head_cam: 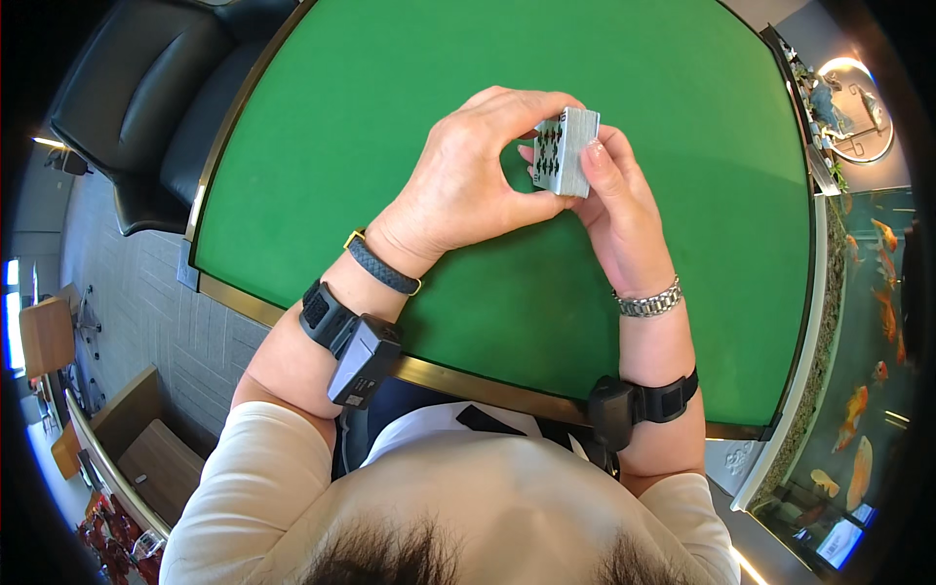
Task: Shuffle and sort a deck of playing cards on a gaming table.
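A squared deck of playing cards [574, 153] stands on edge between my two hands, above the green felt table top [351, 139]. Its end card, a ten of clubs, faces left towards my palm. My left hand [486, 161] arches around that side, fingers at the deck's far end and thumb at its near end. On the other side, my right hand [621, 197] holds the deck with its thumb along the card edges; some of its fingers are hidden behind the cards.
Brass-coloured edging [453, 382] borders the felt nearest me. A black leather chair [168, 95] is beyond the table's left edge. At the right, an aquarium with orange fish [852, 417] adjoins the table. A lit round ornament [855, 110] stands at the upper right.
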Demonstrator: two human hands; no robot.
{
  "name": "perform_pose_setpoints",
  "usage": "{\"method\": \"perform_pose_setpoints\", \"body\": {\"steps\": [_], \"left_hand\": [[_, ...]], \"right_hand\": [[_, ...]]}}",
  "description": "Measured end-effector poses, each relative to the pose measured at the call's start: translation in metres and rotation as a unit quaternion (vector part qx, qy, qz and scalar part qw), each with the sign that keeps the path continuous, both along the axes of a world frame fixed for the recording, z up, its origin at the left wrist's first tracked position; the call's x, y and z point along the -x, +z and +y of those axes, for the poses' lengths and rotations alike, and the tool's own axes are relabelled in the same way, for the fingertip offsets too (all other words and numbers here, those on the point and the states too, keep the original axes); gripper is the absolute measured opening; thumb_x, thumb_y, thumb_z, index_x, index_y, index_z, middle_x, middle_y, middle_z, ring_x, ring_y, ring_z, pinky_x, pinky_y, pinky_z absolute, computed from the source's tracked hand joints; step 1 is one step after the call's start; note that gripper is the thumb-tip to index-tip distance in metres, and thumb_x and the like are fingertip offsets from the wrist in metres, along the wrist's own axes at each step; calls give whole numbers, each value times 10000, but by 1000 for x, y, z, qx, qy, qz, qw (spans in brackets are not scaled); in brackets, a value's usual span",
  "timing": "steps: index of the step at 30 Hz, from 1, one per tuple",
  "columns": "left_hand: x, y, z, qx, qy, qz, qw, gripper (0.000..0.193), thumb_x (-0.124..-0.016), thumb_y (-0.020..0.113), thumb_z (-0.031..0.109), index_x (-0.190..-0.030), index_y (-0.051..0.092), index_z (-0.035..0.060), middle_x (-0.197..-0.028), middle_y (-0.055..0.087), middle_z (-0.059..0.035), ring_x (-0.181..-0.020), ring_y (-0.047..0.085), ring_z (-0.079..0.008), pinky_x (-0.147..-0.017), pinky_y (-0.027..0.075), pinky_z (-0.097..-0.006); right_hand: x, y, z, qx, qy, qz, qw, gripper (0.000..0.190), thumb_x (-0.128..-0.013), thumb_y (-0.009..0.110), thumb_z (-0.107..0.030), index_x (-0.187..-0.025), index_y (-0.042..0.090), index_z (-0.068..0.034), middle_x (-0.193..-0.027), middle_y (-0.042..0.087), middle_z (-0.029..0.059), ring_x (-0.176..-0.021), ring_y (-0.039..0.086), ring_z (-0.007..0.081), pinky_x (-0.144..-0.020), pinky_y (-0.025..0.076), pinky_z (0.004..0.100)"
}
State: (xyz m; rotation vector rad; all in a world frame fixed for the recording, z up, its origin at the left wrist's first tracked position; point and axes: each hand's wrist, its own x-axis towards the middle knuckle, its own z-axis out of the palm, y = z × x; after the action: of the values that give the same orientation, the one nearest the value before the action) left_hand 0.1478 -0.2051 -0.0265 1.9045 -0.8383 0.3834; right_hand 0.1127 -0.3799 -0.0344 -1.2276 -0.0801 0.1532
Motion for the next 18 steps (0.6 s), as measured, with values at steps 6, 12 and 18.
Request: {"method": "perform_pose_setpoints", "body": {"steps": [6, 12, 18], "left_hand": [[1, 2, -1, -12, 3, 6, 1000, 570, -655, 797, 48, -1202, 637, 34, -1135, 668, -117, -1015, 636, -258, -835, 574, -351], [3, 1, -3, -16, -14, -3, 1000, 580, -656, 804, 36, -1210, 630, 39, -1147, 664, -112, -1043, 625, -261, -854, 569, -350], [3, 0, -4, -14, -9, -4, 1000, 596, -666, 819, 30, -1228, 622, 38, -1187, 650, -110, -1077, 615, -268, -867, 569, -355]], "right_hand": [[-2, 3, -9, -38, 55, 16, 998, 384, -931, 682, -325, -1138, 494, -62, -1161, 625, 134, -1162, 574, 204, -934, 459, 343], [-2, 10, -11, -26, 54, 31, 998, 322, -909, 684, -253, -1105, 513, -63, -1127, 633, 118, -1148, 588, 195, -925, 470, 338], [-2, 9, -10, -14, 49, 38, 998, 310, -900, 692, -236, -1083, 508, -68, -1110, 637, 118, -1133, 601, 195, -923, 484, 330]]}}
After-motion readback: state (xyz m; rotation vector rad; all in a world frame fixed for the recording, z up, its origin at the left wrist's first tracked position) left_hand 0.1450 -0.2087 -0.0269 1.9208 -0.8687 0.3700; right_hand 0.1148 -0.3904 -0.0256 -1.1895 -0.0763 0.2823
